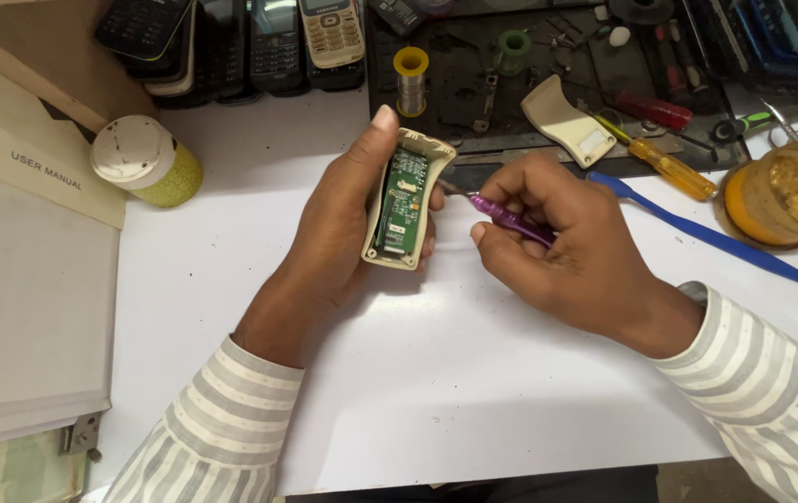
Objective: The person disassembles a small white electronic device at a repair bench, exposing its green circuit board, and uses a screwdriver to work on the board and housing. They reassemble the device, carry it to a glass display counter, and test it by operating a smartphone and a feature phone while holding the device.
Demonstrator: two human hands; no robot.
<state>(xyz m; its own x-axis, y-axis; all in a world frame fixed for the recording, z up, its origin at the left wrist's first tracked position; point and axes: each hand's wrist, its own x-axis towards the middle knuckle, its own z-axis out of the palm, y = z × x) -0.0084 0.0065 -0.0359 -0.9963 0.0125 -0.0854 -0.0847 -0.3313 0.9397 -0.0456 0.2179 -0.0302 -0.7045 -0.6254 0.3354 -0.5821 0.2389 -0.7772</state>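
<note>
A white worktop [399, 373] fills most of the frame, with a row of old mobile phones [240, 42] along the upper left edge and a dark tool tray [548, 65] at upper centre. At the centre of the frame the left hand [343, 224] is closed around an opened beige handset shell [406, 200] with its green circuit board [403, 200] facing up, while the right hand [562, 237], just right of centre, grips a purple-handled screwdriver [509, 218] whose tip meets the shell's right edge. Smaller things lie around: a blue brush [706, 233] and a yellow-handled screwdriver [664, 166] at right, a beige back cover [566, 121] above the right hand, a white-lidded jar [143, 158] at left, and a yellow solder spool [410, 79] at top centre.
</note>
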